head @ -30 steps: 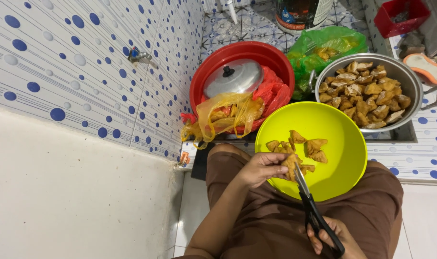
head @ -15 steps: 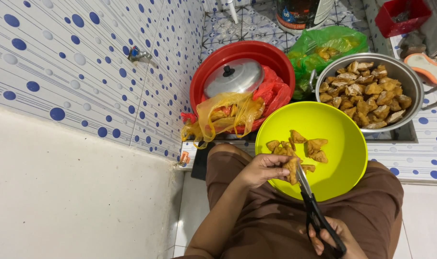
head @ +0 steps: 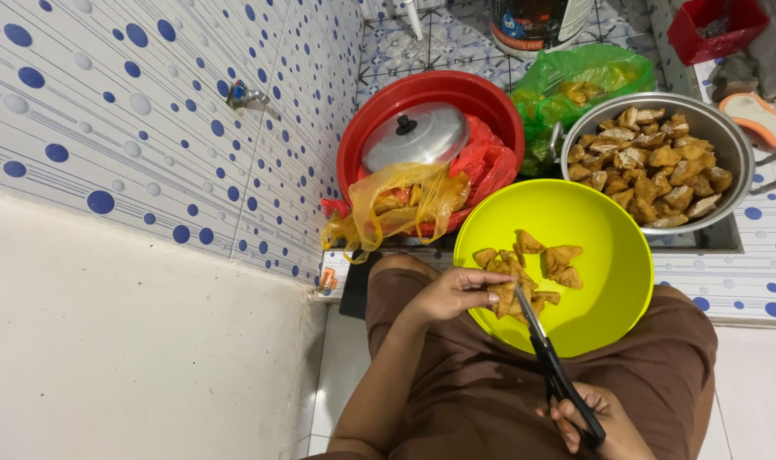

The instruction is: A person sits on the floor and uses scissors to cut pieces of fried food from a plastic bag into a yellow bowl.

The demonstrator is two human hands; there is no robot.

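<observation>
Near the yellow bowl's [head: 609,281] lower-left rim, the left hand [head: 456,290] pinches a fried tofu piece [head: 503,296] – the right hand [head: 597,422], closed round the black scissors [head: 554,370], aims them up-left – blade tips right at that piece.

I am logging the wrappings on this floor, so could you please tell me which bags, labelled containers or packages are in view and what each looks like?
Green plastic bag: top, left of the metal bowl, crumpled, food inside.
Yellow plastic bag: over the red basin's front rim, translucent.
Red plastic bag: in the basin, crumpled.
Labelled container: top edge, dark, colourful label.
</observation>
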